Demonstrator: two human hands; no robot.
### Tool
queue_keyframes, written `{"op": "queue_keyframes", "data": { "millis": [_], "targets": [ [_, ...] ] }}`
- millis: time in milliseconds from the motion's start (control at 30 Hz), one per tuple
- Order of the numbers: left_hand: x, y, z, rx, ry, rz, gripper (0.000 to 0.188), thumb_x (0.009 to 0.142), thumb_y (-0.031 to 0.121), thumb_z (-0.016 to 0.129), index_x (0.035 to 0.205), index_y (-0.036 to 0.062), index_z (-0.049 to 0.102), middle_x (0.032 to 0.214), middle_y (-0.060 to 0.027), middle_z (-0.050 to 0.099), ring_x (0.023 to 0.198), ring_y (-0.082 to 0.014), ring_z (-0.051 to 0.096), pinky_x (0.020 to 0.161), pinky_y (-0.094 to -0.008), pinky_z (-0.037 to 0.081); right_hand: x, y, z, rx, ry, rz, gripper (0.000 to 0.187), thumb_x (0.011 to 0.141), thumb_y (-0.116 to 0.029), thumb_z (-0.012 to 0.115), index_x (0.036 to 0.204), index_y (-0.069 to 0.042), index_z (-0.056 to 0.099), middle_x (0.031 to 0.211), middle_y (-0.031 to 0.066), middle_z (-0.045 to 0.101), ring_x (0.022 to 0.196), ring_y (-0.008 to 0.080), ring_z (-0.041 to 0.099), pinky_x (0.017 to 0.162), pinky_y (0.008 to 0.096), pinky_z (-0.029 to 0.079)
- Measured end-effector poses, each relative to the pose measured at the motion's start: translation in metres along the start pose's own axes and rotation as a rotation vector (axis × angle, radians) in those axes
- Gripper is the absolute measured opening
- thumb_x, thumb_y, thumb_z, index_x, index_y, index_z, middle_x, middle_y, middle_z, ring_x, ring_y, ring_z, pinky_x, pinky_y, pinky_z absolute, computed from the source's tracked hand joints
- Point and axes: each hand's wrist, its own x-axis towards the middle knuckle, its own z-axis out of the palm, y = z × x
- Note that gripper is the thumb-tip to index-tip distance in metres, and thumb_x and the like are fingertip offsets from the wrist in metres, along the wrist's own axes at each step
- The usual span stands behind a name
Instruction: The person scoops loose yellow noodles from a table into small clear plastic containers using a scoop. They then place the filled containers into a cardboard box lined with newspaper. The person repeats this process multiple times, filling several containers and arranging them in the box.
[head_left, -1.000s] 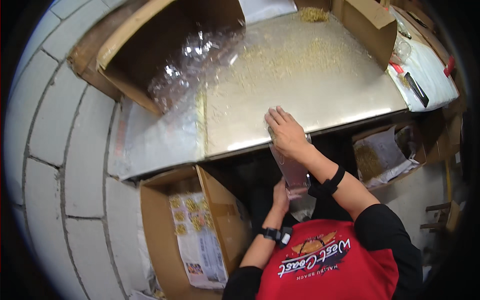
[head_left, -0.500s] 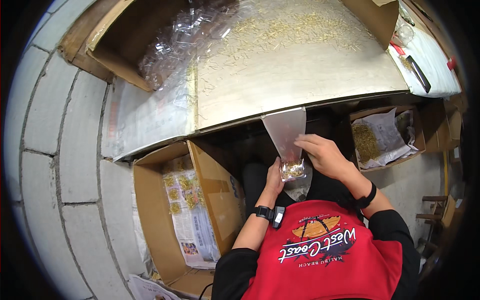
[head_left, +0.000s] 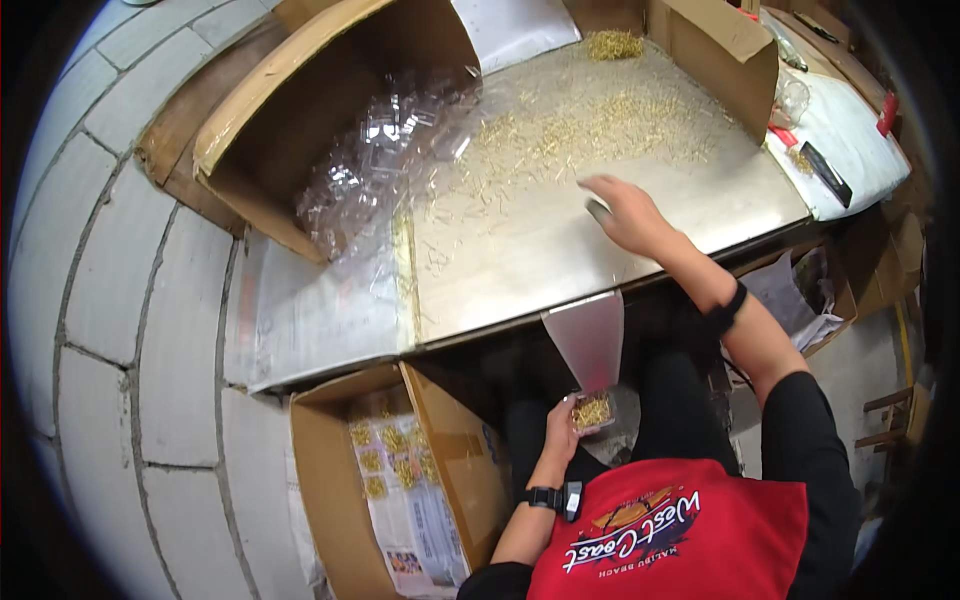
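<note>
A small clear plastic box (head_left: 594, 413) full of thin gold-coloured metal pieces is in my left hand (head_left: 561, 428), above my lap. The box sits just under the lower end of a pale, tapering chute (head_left: 590, 338), which hangs from the table's front edge. My right hand (head_left: 630, 216) is over the tabletop (head_left: 520, 285), its fingers stretched out to the left. Something dark shows by its thumb; I cannot make out what it is. Beyond that hand, many loose gold-coloured metal pieces (head_left: 600, 125) are spread across the table.
Clear plastic boxes (head_left: 385, 140) spill from a cardboard box (head_left: 255, 130) at the far left. Beside my left arm, an open carton (head_left: 330, 480) holds several filled boxes (head_left: 402, 470) on newspaper. Another carton (head_left: 835, 315) with paper stands under the table's right side. A black-handled tool (head_left: 826, 174) lies at right.
My right hand has left the chute and moved up over the tabletop. My left hand still holds the filled box below the chute. The view has tilted toward the table's far side.
</note>
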Motion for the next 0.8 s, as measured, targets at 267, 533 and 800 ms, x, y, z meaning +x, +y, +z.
{"op": "queue_keyframes", "data": {
  "millis": [267,533,800],
  "targets": [
    [0.009,0.017,0.013,0.209,0.106,0.079,0.022,0.091,0.015,0.052,0.108,0.0003,0.056,0.095,-0.0101,0.065,0.078,-0.0206,0.067,0.054,-0.0306,0.058,0.053,0.041,0.054,-0.473,-0.391,0.036,0.042,0.092,-0.022,0.044,0.132,-0.008,0.044,0.141,0.0191,0.037,0.129,0.0351,0.037,0.104,0.0403,0.036],
    [0.014,0.017,0.015,0.040,0.030,0.026,0.029,0.096,0.023,0.042,0.109,0.0000,0.054,0.094,-0.0116,0.064,0.078,-0.0213,0.067,0.055,-0.0329,0.058,-0.010,0.053,-0.006,0.076,-0.110,0.155,0.041,0.089,-0.014,0.048,0.130,-0.005,0.048,0.137,0.0191,0.043,0.130,0.0317,0.037,0.108,0.0381,0.031],
    [0.006,0.014,0.008,0.173,0.084,0.084,0.030,0.097,0.021,0.040,0.113,-0.0014,0.052,0.100,-0.0130,0.063,0.082,-0.0235,0.067,0.058,-0.0340,0.058,0.034,0.073,0.005,-0.416,-0.406,0.165,0.046,0.093,-0.024,0.044,0.136,-0.010,0.039,0.143,0.0202,0.033,0.130,0.0420,0.031,0.107,0.0409,0.032]
  ]
}}
